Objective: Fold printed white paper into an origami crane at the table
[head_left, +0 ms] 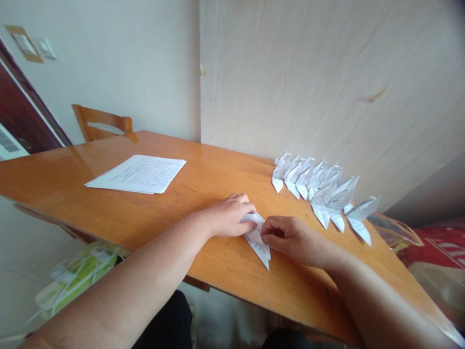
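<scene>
A folded paper piece (258, 242) with a pointed lower end lies on the wooden table, between my two hands. My left hand (232, 216) grips its upper left part, thumb on top and fingers curled over the far edge. On its right side, my right hand (285, 237) pinches the edge of a flap, thumb and forefinger together. Several folded paper pieces (321, 189) with upright points stand in rows at the back right of the table. Printed sheets (140, 173) lie in a flat stack at the left.
The wooden table (218, 169) meets a pale wooden panel (308, 77) at its back. A chair (105, 121) stands beyond the far left edge. Below the left edge is a green and white object with cables (83, 274). A red bag (436, 247) sits beyond the right edge.
</scene>
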A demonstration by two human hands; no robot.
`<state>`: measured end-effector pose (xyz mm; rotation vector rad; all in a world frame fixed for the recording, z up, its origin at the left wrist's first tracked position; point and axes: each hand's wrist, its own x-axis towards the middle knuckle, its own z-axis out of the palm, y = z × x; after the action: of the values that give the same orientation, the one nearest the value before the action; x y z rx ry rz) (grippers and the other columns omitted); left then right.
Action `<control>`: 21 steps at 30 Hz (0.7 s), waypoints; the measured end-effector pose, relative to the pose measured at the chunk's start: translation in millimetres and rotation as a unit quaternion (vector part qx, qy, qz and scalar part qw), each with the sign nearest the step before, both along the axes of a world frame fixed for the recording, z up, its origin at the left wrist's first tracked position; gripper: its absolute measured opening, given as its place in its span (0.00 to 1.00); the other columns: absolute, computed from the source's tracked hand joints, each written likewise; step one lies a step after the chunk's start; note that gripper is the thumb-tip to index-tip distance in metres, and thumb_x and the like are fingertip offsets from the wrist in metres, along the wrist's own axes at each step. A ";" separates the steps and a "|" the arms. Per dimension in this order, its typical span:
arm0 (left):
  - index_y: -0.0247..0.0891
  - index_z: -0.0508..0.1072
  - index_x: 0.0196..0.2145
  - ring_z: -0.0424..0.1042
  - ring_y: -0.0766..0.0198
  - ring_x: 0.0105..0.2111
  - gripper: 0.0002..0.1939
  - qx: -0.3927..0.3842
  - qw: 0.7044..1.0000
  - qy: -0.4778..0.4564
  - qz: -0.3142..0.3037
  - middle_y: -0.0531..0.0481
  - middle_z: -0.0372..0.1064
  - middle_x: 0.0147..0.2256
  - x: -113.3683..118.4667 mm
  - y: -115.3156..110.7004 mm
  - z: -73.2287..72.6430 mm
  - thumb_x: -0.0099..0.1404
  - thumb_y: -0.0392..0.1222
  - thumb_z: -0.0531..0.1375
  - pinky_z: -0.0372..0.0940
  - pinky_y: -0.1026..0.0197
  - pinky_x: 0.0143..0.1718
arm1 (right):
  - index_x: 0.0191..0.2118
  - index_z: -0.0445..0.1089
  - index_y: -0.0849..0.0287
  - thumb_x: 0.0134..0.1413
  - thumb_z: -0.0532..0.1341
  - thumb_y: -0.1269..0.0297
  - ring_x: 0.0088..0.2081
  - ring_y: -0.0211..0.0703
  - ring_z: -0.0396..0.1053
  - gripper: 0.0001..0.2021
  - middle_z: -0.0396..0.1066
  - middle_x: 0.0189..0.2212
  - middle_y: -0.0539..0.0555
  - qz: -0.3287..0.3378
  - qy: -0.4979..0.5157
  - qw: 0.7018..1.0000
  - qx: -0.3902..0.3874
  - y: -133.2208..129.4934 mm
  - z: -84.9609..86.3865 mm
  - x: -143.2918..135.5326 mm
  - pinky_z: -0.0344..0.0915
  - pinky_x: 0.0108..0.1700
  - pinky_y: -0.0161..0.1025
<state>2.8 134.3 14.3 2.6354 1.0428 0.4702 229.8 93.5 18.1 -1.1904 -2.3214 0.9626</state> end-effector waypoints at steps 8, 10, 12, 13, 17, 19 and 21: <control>0.44 0.74 0.46 0.66 0.56 0.48 0.13 -0.010 1.000 0.007 0.003 0.47 0.64 0.44 -0.1 -0.4 1.5 0.65 0.49 0.60 0.62 0.56 0.51 | 0.34 0.69 0.57 0.58 0.57 0.68 0.27 0.35 0.61 0.04 0.66 0.26 0.47 -0.007 -0.012 1.000 0.020 -6.9 10.1 2.5 0.56 0.28 0.32; 0.44 0.74 0.45 0.66 0.56 0.47 0.13 -0.007 1.000 0.008 0.001 0.47 0.64 0.44 -0.4 0.4 0.9 0.66 0.50 0.59 0.62 0.56 0.50 | 0.34 0.68 0.57 0.59 0.57 0.68 0.26 0.35 0.60 0.04 0.66 0.25 0.47 -0.010 -0.005 1.000 0.026 -10.4 15.4 3.0 0.56 0.27 0.32; 0.44 0.74 0.45 0.66 0.56 0.47 0.14 -0.008 1.000 0.006 -0.001 0.47 0.64 0.44 -0.7 1.3 0.4 0.66 0.52 0.59 0.62 0.56 0.50 | 0.33 0.66 0.57 0.59 0.57 0.68 0.26 0.35 0.60 0.04 0.65 0.25 0.47 -0.011 0.002 1.000 0.029 -14.2 21.1 3.5 0.56 0.27 0.32; 0.44 0.74 0.45 0.66 0.56 0.47 0.14 -0.011 1.000 0.006 -0.002 0.47 0.64 0.44 -0.7 1.7 0.3 0.66 0.53 0.59 0.62 0.56 0.50 | 0.32 0.66 0.57 0.60 0.57 0.67 0.26 0.35 0.59 0.04 0.64 0.25 0.47 -0.011 0.004 1.000 0.025 -15.9 23.6 3.9 0.55 0.27 0.32; 0.43 0.74 0.46 0.66 0.55 0.47 0.17 -0.016 1.000 0.005 -0.005 0.46 0.64 0.45 -0.3 3.1 0.5 0.67 0.55 0.57 0.62 0.55 0.50 | 0.33 0.66 0.57 0.61 0.58 0.65 0.26 0.35 0.57 0.05 0.63 0.25 0.47 -0.006 0.016 1.000 -0.015 -19.2 29.4 6.2 0.53 0.27 0.33; 0.43 0.74 0.47 0.66 0.55 0.48 0.18 -0.016 1.000 0.006 -0.005 0.46 0.64 0.45 0.3 3.7 0.6 0.68 0.55 0.56 0.62 0.55 0.51 | 0.36 0.69 0.57 0.62 0.58 0.63 0.26 0.35 0.56 0.06 0.63 0.25 0.47 -0.002 0.018 0.999 -0.027 -19.3 29.9 7.3 0.53 0.27 0.34; 0.43 0.74 0.47 0.66 0.54 0.48 0.18 -0.020 1.000 0.009 -0.004 0.46 0.65 0.45 0.9 4.1 0.6 0.68 0.55 0.55 0.61 0.54 0.51 | 0.39 0.72 0.57 0.63 0.57 0.62 0.26 0.36 0.55 0.08 0.63 0.25 0.48 -0.003 0.013 0.999 -0.031 -19.1 29.7 7.8 0.53 0.27 0.34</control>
<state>3.7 138.3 14.9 2.6130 1.0360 0.4205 237.6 74.4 47.9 -1.2008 -2.2815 1.0501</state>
